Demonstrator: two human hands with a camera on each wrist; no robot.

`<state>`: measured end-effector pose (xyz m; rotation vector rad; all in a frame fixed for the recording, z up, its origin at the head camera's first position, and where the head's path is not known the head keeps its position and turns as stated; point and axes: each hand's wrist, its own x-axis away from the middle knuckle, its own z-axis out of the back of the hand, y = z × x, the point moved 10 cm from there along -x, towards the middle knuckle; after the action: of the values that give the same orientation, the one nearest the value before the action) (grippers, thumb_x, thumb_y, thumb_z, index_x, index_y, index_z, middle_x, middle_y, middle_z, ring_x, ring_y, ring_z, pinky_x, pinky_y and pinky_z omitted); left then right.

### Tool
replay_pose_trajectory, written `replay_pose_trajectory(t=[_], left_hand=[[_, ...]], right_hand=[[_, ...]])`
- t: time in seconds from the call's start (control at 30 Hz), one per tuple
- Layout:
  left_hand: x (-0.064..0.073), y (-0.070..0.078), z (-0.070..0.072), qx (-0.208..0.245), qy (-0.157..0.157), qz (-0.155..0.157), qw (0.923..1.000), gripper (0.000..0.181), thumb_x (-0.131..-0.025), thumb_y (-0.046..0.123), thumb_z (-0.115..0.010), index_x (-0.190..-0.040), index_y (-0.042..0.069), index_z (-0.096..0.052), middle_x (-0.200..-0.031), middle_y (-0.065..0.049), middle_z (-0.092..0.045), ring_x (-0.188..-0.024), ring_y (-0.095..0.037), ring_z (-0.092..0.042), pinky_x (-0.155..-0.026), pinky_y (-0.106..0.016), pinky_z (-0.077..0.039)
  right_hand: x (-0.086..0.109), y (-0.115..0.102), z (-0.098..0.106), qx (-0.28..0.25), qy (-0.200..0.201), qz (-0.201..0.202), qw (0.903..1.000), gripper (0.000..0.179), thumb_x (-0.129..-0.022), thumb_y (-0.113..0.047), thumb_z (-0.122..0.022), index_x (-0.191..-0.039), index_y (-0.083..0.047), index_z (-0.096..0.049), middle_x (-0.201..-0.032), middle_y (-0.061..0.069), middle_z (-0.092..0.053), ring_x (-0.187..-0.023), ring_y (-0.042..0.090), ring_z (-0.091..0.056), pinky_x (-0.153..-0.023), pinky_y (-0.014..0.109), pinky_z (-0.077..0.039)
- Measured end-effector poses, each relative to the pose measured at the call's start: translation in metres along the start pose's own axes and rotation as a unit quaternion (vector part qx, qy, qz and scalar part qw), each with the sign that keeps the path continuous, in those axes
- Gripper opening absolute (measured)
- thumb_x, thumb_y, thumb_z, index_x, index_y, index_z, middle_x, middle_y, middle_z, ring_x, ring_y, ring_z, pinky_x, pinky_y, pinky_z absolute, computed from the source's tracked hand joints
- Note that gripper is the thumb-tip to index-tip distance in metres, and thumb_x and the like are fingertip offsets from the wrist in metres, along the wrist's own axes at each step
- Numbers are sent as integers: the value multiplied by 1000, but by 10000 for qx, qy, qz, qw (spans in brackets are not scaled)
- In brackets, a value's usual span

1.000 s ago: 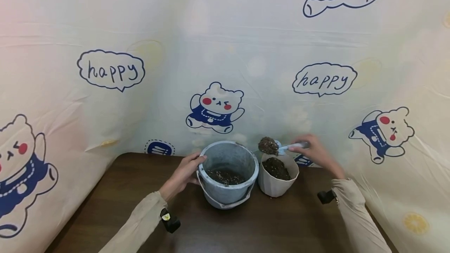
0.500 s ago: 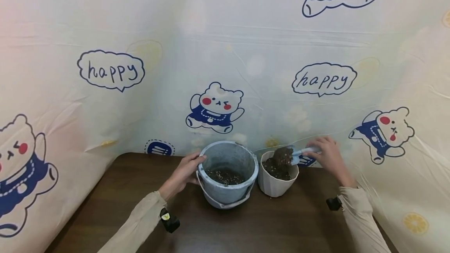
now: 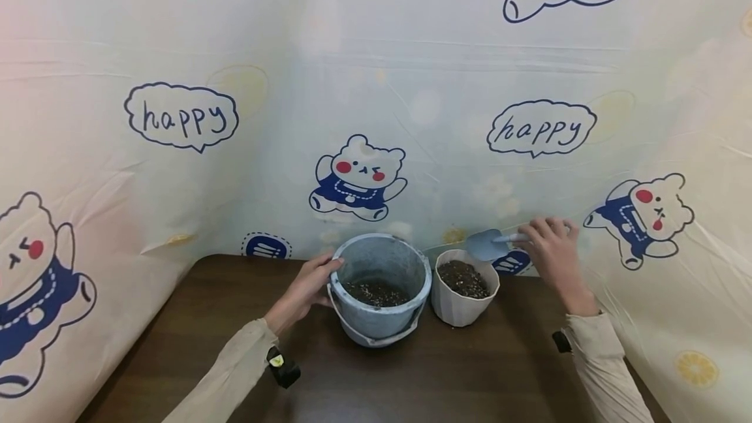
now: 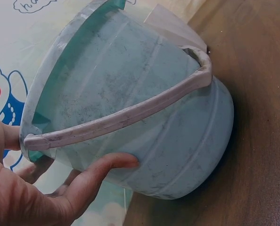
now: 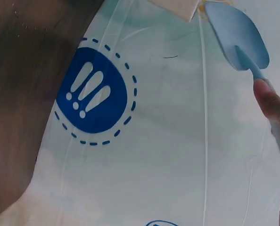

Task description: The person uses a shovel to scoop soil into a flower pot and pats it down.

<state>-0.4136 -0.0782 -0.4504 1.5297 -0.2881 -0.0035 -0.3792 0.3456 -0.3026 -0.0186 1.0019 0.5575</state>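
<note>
My left hand (image 3: 304,289) grips the light blue bucket (image 3: 378,326) at its left side. In the left wrist view, the thumb (image 4: 114,162) lies along the bucket's wall below the pale handle (image 4: 126,115), with other fingers at the rim. Dark soil (image 3: 376,294) covers the bucket's bottom. Close by on its right stands a white pot (image 3: 461,309), with dark, speckled soil (image 3: 464,279) inside. My right hand (image 3: 555,263) holds a small blue trowel (image 3: 489,245) by its handle, above the pot's back right rim. The blade (image 5: 239,35) shows no load of soil.
The dark brown wooden table (image 3: 376,384) carries both containers near its back edge. A pale cloth (image 3: 435,83) with bear drawings hangs right behind and along both sides. A few crumbs (image 5: 24,33) lie on the table.
My right hand has moved right and turned the trowel, and the clump of soil on its blade has dropped into the white pot. The left hand and bucket have stayed in place.
</note>
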Motion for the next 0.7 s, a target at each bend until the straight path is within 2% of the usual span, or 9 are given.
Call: replay_pose_trajectory(t=[0.1, 0.17, 0.27, 0.37, 0.47, 0.57, 0.63, 0.7], left_hand=[[0, 0, -1, -22, -28, -21, 10000, 57, -108, 33, -56, -158, 8, -44, -153, -28, -46, -135, -49, -50, -75, -55, -64], [1, 0, -1, -3, -15, -18, 10000, 56, -108, 32, -56, -157, 8, -46, -151, -28, -48, -135, -49, -51, -74, -55, -64], [1, 0, -1, 2, -3, -26, 10000, 55, -108, 32, -56, -157, 8, -46, -150, -28, -49, -134, -50, -52, -73, -54, -64], [1, 0, 0, 22, 24, 11, 10000, 57, -108, 32, -56, -158, 9, -44, -151, -28, -48, -134, -49, -52, -73, -53, -64], [0, 1, 1, -10, 11, 9, 10000, 59, -108, 33, -55, -159, 8, -42, -153, -28, -46, -135, -49, -51, -74, -54, -64], [0, 1, 2, -7, 31, 30, 10000, 57, -108, 33, -55, -159, 9, -43, -153, -27, -46, -135, -49, -50, -75, -55, -64], [-1, 0, 1, -40, 3, 17, 10000, 57, -108, 32, -55, -159, 9, -44, -153, -28, -46, -135, -49, -50, -75, -56, -64], [-1, -1, 1, -29, 39, 36, 10000, 55, -108, 32, -55, -158, 10, -45, -152, -27, -47, -135, -48, -51, -75, -56, -64]], right_hand=[[1, 3, 2, -208, -180, -465, 9985, 29, -77, -10, -88, -100, -1, -72, -95, 18, -67, -91, 43, -51, -83, 63, -32], [3, 6, 0, -422, -551, -922, 9933, 28, -78, -15, -89, -98, -4, -73, -95, 18, -70, -88, 40, -52, -76, 57, -33], [6, 7, -6, -759, -1366, -1508, 9761, 24, -81, -22, -90, -94, -8, -74, -87, 13, -73, -79, 32, -54, -68, 45, -35], [10, 1, -15, -1038, -2232, -1765, 9530, 20, -83, -25, -89, -89, -12, -76, -80, 6, -72, -72, 24, -53, -64, 38, -39], [17, -7, -26, -910, -2985, -1853, 9318, 20, -84, -28, -88, -86, -13, -75, -78, 3, -69, -73, 26, -55, -65, 42, -41], [25, -10, -32, -598, -3436, -2058, 9143, 21, -84, -29, -88, -84, -13, -75, -81, 6, -69, -80, 32, -55, -71, 51, -38], [27, -11, -33, -513, -3511, -2197, 9087, 21, -83, -28, -88, -84, -12, -75, -82, 8, -70, -83, 35, -56, -72, 54, -37], [26, -11, -31, -449, -3470, -2259, 9092, 21, -83, -28, -88, -83, -11, -75, -82, 9, -71, -82, 36, -57, -73, 56, -38]])
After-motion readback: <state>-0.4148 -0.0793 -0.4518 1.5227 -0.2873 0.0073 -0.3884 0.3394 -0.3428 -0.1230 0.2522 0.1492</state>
